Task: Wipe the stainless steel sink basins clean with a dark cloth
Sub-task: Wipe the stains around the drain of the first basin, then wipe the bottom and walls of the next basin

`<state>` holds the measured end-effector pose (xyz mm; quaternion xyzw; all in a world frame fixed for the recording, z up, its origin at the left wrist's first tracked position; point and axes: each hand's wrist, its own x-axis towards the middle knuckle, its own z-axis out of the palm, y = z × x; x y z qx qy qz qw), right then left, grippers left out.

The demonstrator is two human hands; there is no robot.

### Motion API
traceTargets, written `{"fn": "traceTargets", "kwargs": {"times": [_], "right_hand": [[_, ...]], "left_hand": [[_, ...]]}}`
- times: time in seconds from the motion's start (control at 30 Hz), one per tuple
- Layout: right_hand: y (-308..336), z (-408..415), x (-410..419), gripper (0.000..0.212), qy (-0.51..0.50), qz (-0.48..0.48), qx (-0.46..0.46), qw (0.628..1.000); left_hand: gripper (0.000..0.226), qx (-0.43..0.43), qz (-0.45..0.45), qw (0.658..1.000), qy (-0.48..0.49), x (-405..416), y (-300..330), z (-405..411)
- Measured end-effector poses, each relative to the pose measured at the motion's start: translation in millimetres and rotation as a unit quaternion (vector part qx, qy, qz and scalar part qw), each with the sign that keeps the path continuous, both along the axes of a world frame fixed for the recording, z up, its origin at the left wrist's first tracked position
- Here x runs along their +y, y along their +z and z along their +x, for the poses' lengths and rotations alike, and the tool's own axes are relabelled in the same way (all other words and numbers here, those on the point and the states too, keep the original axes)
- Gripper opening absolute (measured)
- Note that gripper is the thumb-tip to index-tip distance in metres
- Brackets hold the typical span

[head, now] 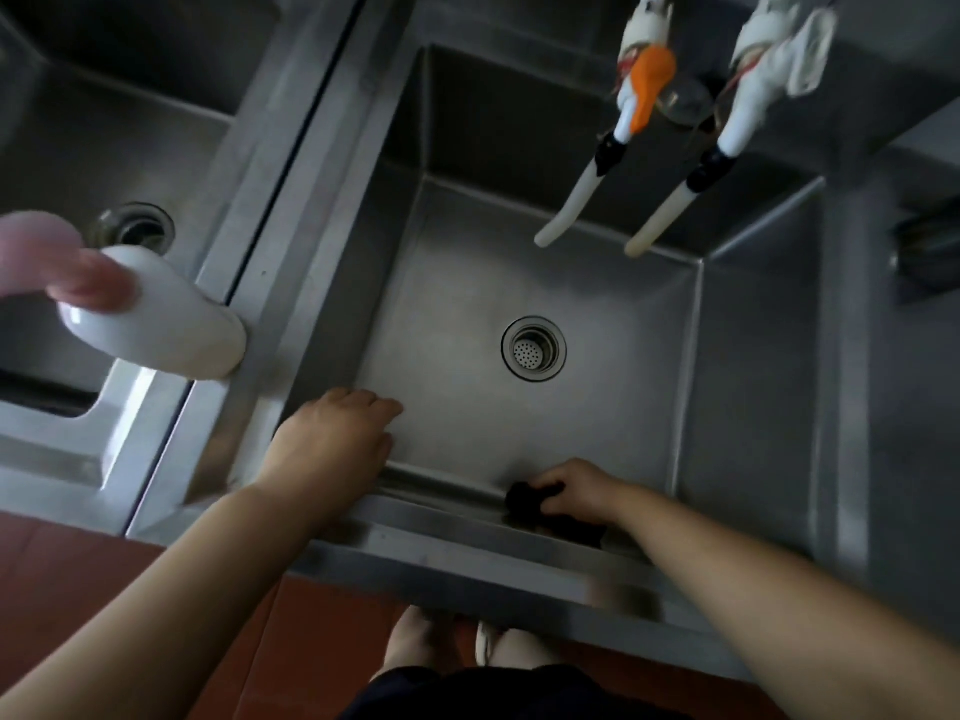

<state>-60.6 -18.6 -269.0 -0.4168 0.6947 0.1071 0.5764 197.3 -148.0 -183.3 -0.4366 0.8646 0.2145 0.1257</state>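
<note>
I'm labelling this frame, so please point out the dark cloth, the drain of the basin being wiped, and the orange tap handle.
dark cloth (524, 500): head view, its bunched left end.
drain (533, 348): head view, centre of the strainer.
orange tap handle (650, 83): head view, middle of the lever.

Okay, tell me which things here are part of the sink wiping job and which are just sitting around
Part of the job:
dark cloth, gripped by the right hand
right basin
left basin
left hand, resting on the basin's front edge

Just there:
white bottle
two taps
drain strainer
</note>
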Motion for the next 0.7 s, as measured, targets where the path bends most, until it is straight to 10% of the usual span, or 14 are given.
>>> {"fn": "traceTargets", "kwargs": {"times": [0.23,0.7], "right_hand": [[52,11,8,0.036,-0.19,-0.203,0.024,0.96],[169,70,21,0.036,-0.042,-0.42,-0.044,0.906]], "left_hand": [[0.04,-0.038,-0.011,0.999,0.03,36,39,-5],[0.039,0.02,-0.044,0.979,0.197,152,121,38]]}}
